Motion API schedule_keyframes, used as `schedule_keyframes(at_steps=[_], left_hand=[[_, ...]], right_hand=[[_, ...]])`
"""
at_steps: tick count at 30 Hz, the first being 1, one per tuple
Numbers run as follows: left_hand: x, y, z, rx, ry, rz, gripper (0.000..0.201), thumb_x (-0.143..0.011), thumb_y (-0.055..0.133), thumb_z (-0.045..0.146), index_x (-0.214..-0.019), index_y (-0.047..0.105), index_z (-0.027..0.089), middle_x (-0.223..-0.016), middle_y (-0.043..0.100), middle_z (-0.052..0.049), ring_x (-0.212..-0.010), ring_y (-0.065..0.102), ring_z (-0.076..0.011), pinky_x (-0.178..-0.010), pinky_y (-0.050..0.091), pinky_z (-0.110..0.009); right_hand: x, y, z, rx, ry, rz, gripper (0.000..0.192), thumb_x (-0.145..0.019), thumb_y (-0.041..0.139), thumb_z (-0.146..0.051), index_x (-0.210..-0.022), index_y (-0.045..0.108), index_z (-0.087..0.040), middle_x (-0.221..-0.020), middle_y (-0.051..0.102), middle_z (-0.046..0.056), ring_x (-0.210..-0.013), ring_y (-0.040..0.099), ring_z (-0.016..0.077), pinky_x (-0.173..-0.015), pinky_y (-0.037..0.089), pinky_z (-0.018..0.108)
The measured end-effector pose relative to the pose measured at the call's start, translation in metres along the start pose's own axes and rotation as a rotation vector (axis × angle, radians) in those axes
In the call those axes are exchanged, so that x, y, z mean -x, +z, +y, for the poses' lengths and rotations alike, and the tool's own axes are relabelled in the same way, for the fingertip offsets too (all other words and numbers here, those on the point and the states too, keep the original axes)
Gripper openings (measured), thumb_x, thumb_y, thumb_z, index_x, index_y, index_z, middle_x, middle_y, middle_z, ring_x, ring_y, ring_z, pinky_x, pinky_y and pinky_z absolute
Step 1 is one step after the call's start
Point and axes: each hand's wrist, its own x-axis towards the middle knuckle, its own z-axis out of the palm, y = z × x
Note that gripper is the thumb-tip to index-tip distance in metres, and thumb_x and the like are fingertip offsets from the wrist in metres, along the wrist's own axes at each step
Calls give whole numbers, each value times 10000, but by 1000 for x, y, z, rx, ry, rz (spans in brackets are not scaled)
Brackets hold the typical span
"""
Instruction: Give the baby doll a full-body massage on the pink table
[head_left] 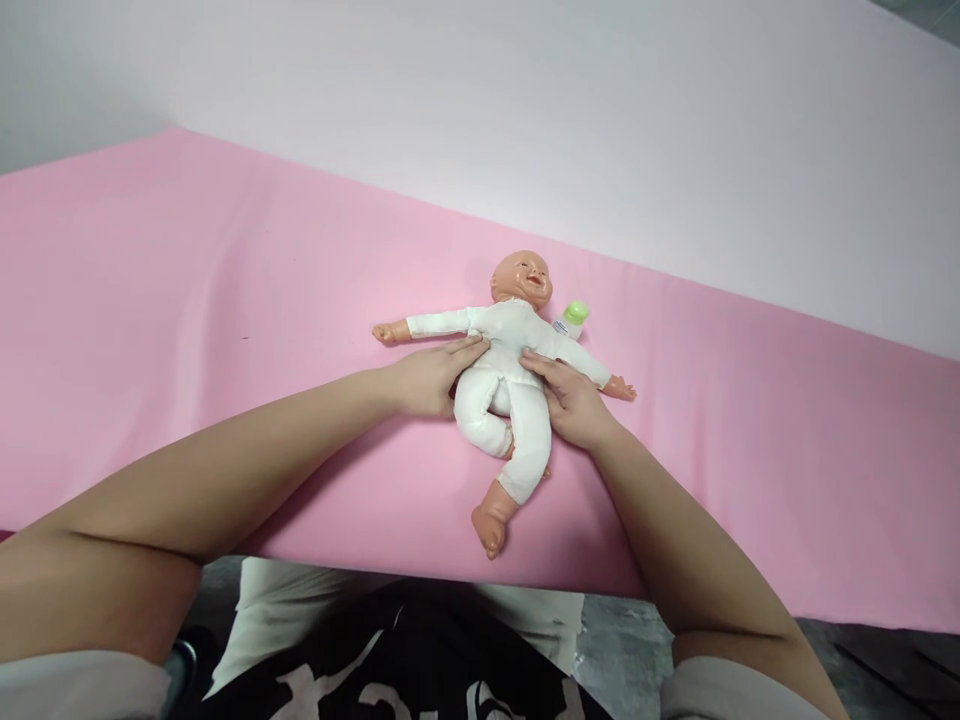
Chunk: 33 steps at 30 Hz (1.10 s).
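The baby doll [504, 370] is lying on its back on the pink surface [225, 300], in the head view, between the two hands. Just beyond the doll's far shoulder, past the right fingertips, a small bottle with a green cap [572, 318] is lying on the surface, almost touching the doll's sleeve; it is sitting well clear of both hands. Nothing is standing between the fingers and the doll's body.

The doll's long axis is running from the head, which is pointing away from the person and slightly to the right, down to the feet, which are pointing back toward the near edge of the surface. Its arms are spreading out sideways, one beyond the left fingertips, the other lying past the right hand. One bare foot [489, 525] is reaching nearly to the near edge.

The left hand [431, 378] is resting flat against the doll's side, fingers extended and pressing on the white suit at the waist, not clenched. The right hand [571, 400] is doing likewise on the opposite side, fingers loosely spread on the torso and hip, touching rather than gripping.
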Motion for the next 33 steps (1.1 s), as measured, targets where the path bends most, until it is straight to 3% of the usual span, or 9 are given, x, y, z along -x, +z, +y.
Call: schedule_keyframes(at_steps=[2,7,12,17,21,24,27,33], left_hand=[[0,5,-3,35,-8,32,1234,-785,816,576,-1733,201,79,-1771,285,-275,-1630,335,-453,-1311,350,-571],[0,6,-8,351,57,95,1177,-795,855,577,-1730,255,188,-1683,480,-194,-1408,612,-413,-1129,553,-513],[-6,3,-13,567,158,154,782,-880,785,635,-1523,609,226,-1558,611,-147,-1523,492,-402,-1230,463,-523],[-10,-5,-16,711,190,61,628,-884,746,719,-1187,795,171,-1515,629,-166,-1374,628,-384,-1149,539,-488],[-5,-14,-21,663,124,-14,610,-896,728,726,-1160,814,183,-1639,536,-150,-1505,524,-399,-1163,526,-486],[-2,-19,-23,551,74,-69,597,-863,797,638,-1289,800,220,-1734,431,-128,-1642,328,-401,-1245,446,-501],[-1,-24,-21,406,65,-148,646,-826,860,479,-1437,732,311,-1736,444,-87,-1701,160,-362,-1317,336,-531],[4,-35,-2,134,34,-242,693,-786,868,310,-1457,711,377,-1820,262,-55,-1699,163,-364,-1283,398,-511]], right_hand=[[1,-1,-2,-12,-7,-36,611,-960,614,-152,-1550,621,-312,-1643,577,52,-1546,536,281,-1317,422,557],[6,2,-6,15,-22,-87,793,-887,775,-252,-1630,515,-344,-1735,451,62,-1599,456,326,-1318,395,598],[7,3,-6,-14,-35,-98,797,-888,760,-236,-1635,505,-349,-1747,433,57,-1623,413,335,-1327,370,604],[7,2,-6,-113,-36,-97,652,-938,757,-269,-1564,599,-358,-1713,489,54,-1625,411,325,-1336,355,591],[8,3,-7,-182,4,-66,538,-992,730,-295,-1517,646,-380,-1742,442,40,-1624,415,303,-1322,387,573],[8,4,-6,-183,33,-59,517,-985,752,-304,-1489,673,-388,-1723,473,37,-1612,436,304,-1315,398,579],[8,5,-5,-161,46,-58,517,-977,751,-280,-1477,685,-394,-1722,475,20,-1603,451,295,-1319,399,559],[9,8,-12,-4,-26,-96,596,-956,673,-149,-1507,666,-379,-1752,418,13,-1612,436,305,-1326,390,561]])
